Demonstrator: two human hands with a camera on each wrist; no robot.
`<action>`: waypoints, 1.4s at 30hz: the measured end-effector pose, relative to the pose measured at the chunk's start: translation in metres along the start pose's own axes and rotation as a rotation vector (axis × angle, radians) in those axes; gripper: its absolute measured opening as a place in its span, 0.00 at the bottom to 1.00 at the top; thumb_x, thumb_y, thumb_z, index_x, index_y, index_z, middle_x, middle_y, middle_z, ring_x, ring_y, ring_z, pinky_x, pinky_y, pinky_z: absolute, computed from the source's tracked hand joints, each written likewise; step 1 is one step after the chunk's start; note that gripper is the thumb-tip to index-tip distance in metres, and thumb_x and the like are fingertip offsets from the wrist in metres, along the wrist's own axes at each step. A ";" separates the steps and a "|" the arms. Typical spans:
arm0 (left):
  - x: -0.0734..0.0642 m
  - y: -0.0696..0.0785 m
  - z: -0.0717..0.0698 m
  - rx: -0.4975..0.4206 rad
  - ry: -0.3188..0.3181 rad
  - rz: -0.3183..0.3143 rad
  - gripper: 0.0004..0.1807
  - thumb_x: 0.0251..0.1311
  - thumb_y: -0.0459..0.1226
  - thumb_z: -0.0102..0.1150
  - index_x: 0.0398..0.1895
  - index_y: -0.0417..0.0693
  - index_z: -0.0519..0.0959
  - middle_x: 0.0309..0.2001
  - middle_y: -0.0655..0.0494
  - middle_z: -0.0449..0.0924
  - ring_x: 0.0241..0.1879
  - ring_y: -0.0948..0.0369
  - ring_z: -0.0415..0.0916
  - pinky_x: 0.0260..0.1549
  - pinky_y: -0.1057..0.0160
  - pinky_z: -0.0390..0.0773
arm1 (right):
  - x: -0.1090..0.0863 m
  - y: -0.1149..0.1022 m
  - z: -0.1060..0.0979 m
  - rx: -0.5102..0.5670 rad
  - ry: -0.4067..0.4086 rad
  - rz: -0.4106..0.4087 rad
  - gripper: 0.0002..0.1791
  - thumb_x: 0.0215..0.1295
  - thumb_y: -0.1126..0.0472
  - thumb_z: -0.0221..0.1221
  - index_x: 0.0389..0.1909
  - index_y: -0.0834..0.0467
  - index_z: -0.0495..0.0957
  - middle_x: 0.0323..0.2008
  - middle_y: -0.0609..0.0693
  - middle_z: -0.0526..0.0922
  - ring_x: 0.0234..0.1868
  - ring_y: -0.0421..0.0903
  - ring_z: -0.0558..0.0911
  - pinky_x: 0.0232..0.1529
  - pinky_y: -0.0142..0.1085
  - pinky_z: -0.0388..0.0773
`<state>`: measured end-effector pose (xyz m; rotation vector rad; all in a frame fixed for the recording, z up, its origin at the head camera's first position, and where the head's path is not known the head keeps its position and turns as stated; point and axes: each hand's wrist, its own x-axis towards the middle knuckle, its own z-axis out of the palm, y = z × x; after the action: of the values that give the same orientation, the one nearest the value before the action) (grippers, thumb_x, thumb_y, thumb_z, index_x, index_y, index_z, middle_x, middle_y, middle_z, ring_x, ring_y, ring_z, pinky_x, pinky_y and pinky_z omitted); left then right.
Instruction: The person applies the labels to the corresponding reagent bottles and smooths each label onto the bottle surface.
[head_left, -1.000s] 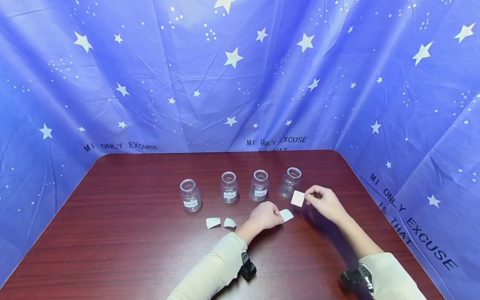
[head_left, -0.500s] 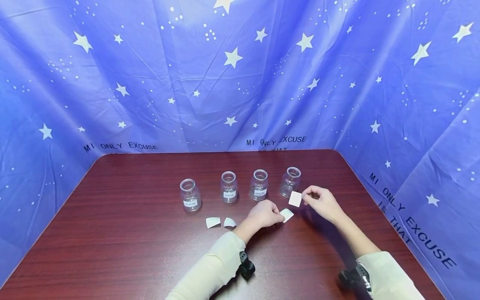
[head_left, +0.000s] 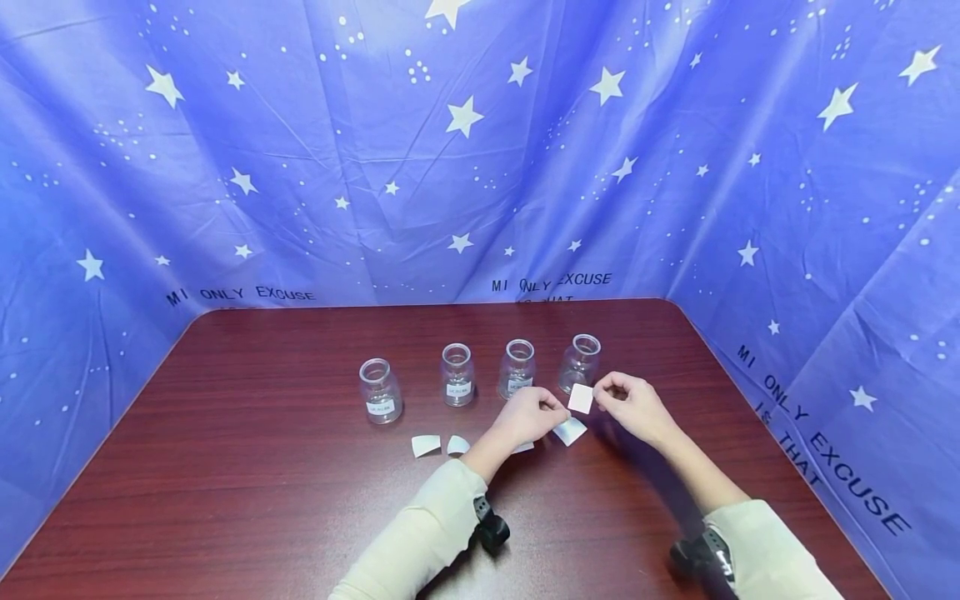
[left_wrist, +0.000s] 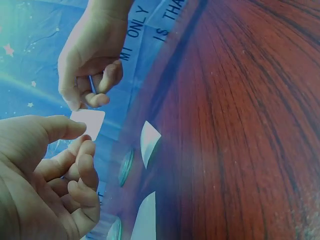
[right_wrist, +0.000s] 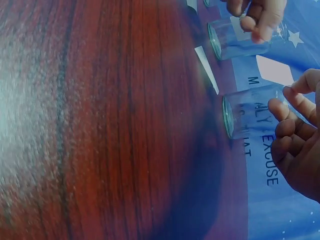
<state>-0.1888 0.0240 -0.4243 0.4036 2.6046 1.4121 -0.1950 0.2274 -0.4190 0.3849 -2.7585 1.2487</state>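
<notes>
My right hand [head_left: 636, 410] pinches a small square white sticker [head_left: 581, 398] at its edge, in front of the rightmost glass jar [head_left: 580, 367]. No label shows on that jar. Just left of the sticker is my left hand [head_left: 527, 417], fingers loosely curled and thumb near the index finger, with nothing visible in its grasp. In the right wrist view a gap separates its blurred fingertips from the sticker [right_wrist: 274, 70]. A curled white paper slip [head_left: 570, 431] lies on the table below both hands. Another slip [head_left: 522, 447] is partly hidden by my left hand.
Three more open glass jars stand to the left: the leftmost jar [head_left: 380, 392], a second jar [head_left: 457, 371] and a third jar [head_left: 517, 362], each with a white printed label. Two curled paper pieces [head_left: 427, 445] lie in front of them on the dark red wooden table [head_left: 247, 483].
My left hand has let go of the paper slip and risen slightly towards the sticker; the slip stays on the table. My right hand has moved a little left with the sticker.
</notes>
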 end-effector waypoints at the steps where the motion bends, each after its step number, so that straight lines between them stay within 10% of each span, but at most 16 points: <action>1: 0.000 0.000 0.000 -0.016 0.014 0.006 0.06 0.50 0.39 0.61 0.26 0.46 0.82 0.21 0.61 0.79 0.19 0.71 0.68 0.20 0.74 0.69 | 0.000 -0.001 0.001 -0.004 0.001 -0.002 0.04 0.61 0.63 0.57 0.31 0.60 0.79 0.22 0.50 0.79 0.24 0.36 0.75 0.26 0.27 0.71; 21: 0.001 0.002 -0.001 -0.214 0.137 0.018 0.09 0.54 0.37 0.58 0.33 0.41 0.83 0.24 0.52 0.83 0.18 0.71 0.70 0.22 0.75 0.71 | 0.001 -0.008 0.011 0.043 0.007 -0.083 0.03 0.61 0.62 0.58 0.30 0.56 0.79 0.20 0.44 0.76 0.20 0.34 0.72 0.23 0.28 0.70; 42: 0.000 0.000 -0.004 -0.259 0.111 -0.029 0.18 0.59 0.47 0.57 0.35 0.40 0.82 0.31 0.43 0.85 0.17 0.68 0.73 0.20 0.72 0.72 | -0.006 -0.033 0.011 0.016 -0.038 -0.119 0.03 0.60 0.66 0.60 0.32 0.62 0.80 0.21 0.50 0.79 0.21 0.33 0.70 0.23 0.27 0.68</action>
<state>-0.1901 0.0209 -0.4225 0.2587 2.4506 1.7796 -0.1799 0.1996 -0.4031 0.5709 -2.7130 1.2490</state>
